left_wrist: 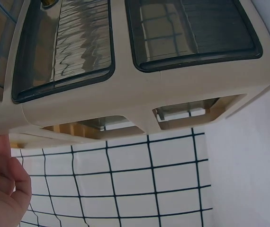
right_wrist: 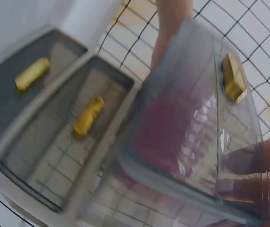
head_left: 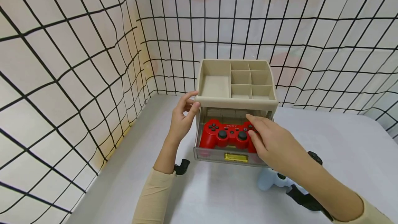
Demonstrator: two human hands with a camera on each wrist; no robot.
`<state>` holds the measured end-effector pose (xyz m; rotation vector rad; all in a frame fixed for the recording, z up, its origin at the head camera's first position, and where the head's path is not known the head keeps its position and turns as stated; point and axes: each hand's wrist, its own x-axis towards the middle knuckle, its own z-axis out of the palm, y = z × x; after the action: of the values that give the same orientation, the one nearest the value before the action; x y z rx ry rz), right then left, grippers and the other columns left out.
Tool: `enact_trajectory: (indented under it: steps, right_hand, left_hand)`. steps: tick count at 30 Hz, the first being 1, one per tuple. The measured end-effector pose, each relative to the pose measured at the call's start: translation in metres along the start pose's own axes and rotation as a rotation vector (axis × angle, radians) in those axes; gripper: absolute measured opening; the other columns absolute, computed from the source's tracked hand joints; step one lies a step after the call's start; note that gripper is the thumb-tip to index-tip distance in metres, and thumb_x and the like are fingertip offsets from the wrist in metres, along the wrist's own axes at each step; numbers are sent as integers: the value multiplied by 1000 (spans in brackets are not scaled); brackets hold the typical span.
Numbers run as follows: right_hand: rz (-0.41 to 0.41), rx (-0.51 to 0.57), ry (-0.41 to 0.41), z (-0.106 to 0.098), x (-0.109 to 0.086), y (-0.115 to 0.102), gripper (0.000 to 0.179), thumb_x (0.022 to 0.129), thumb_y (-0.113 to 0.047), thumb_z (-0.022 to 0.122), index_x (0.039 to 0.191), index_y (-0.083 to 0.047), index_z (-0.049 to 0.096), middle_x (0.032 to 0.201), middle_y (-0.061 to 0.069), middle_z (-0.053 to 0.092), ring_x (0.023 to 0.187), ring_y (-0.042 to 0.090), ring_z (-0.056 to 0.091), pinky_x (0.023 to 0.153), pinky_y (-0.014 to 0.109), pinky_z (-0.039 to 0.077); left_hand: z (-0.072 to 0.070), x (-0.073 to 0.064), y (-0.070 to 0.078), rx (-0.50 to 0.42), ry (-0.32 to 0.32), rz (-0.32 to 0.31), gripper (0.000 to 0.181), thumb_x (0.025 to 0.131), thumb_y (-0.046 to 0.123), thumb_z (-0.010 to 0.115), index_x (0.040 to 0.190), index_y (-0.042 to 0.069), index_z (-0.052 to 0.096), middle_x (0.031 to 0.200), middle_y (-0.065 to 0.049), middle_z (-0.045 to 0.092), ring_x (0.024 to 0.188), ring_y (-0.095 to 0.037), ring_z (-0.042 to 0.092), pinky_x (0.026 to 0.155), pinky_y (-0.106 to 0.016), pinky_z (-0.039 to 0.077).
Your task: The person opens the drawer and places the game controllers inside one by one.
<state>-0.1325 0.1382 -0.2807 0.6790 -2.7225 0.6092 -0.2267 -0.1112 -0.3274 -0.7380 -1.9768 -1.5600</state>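
A beige organizer box [head_left: 236, 102] with a divided top stands on the table, its upper clear drawer [head_left: 211, 155] pulled out. In that drawer a red Sony game controller [head_left: 231, 134] lies flat with its sticks upward. My right hand [head_left: 276, 144] reaches over the drawer's right side, fingers resting on the controller's right end and hiding part of it. Against the organizer's left front edge, my left hand [head_left: 183, 118] rests its fingertips and thumb; the left wrist view shows its fingers [left_wrist: 3, 146] nearly straight. A light blue controller [head_left: 266, 179] lies partly under my right forearm.
Black wire grid panels [head_left: 174, 44] stand at the left and back of the white table [head_left: 217, 193]. Lower smoked drawers [right_wrist: 54, 156] with gold handles sit closed in the right wrist view. A dark object [head_left: 315, 157] is partly behind my right forearm.
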Motion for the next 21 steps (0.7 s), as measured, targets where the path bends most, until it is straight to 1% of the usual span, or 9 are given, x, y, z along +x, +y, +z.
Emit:
enact_trajectory:
  steps: [1,3,5,8,10,13,17,18,21]
  right_hand:
    - [-26,50,85,2,-5,0,45,93,-9,63,136,0,53,127,15,61,113,31,59,88,45,51]
    - [-66,219,212,5,-16,0,44,89,-1,67,131,-1,57,121,11,64,107,23,63,86,34,53]
    - [-91,500,262,6,-26,0,44,86,9,66,129,2,58,117,11,66,103,18,65,84,25,52]
    - [-72,907,204,6,-41,0,43,87,19,58,129,7,55,115,15,66,102,19,66,85,24,51]
    - [-57,1059,149,9,-49,0,41,89,21,52,129,10,53,116,17,65,101,22,67,85,27,52]
    - [-63,1135,88,17,-58,0,40,91,20,47,130,9,52,116,15,65,101,24,67,86,32,53]
    - [-87,1196,53,37,-67,-3,40,92,21,44,130,8,52,113,15,65,97,25,67,82,32,54]
    - [-77,1214,36,42,-69,-4,40,93,20,44,129,7,53,113,16,65,96,25,67,80,32,55]
    - [28,1230,-31,55,-73,-7,35,96,12,47,127,-1,57,110,12,66,93,24,68,76,32,56]
  left_hand:
    - [0,0,0,-1,-1,0,33,95,-4,55,127,-5,50,92,-25,59,79,-37,57,74,-34,46]
    - [0,0,2,2,-3,-2,33,95,-4,55,127,-5,50,92,-25,60,79,-36,57,74,-34,46]
    - [0,1,3,3,-3,-1,33,95,-5,55,127,-4,50,92,-24,60,79,-35,57,74,-34,46]
    - [0,1,2,1,-4,2,33,95,-3,55,128,-4,50,92,-24,60,79,-34,57,74,-34,46]
    - [0,1,2,1,-4,1,33,96,-2,55,128,-4,50,92,-24,60,79,-34,57,74,-34,46]
    - [0,1,2,-2,-4,-6,33,96,-2,55,128,-4,50,92,-24,60,79,-34,57,74,-34,46]
    - [1,1,-2,-2,-1,-14,33,95,-3,55,128,-4,50,92,-24,60,79,-35,57,75,-36,46]
    - [1,1,-6,-2,2,-16,34,95,-3,55,129,-4,50,92,-24,60,80,-35,57,76,-36,46]
    - [3,1,-22,-4,7,-26,35,96,-1,56,130,0,51,94,-23,61,81,-34,58,77,-37,46]
